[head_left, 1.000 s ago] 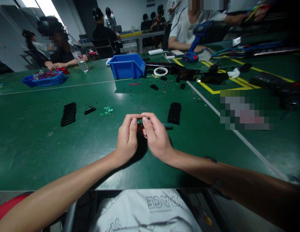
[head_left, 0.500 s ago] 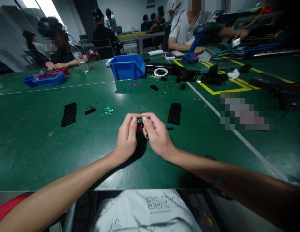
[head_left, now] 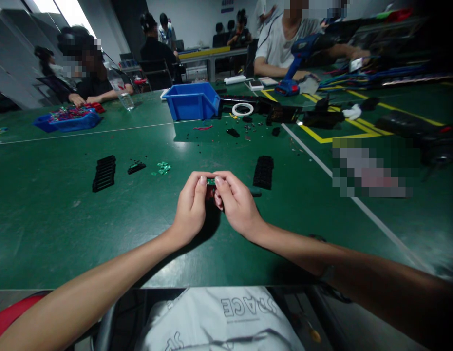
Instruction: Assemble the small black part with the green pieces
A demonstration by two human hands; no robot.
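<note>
Between my thumbs a small green circuit board (head_left: 211, 182) shows, held just above the green table (head_left: 102, 234). My left hand (head_left: 192, 207) pinches its left end, and my right hand (head_left: 236, 202) pinches its right end. Both thumbs lie on the near side with the index fingers curled over the far side, so most of the piece is hidden. Something reddish shows dimly beneath the board. Right of my right hand lies a black block of slotted parts (head_left: 263, 172). A dark stick-like piece (head_left: 255, 192) lies partly behind that hand.
On the left are a row of black strips (head_left: 104, 173), a black piece (head_left: 136, 167) with small bits, and a pile of green boards (head_left: 163, 168). Farther back stand a blue bin (head_left: 193, 101), a tape roll (head_left: 243, 109) and a blue drill (head_left: 297, 63). Co-workers sit across the table.
My hands stay almost in place, both still pinching the board. Across the table, the co-worker at right has shifted the far hand slightly.
</note>
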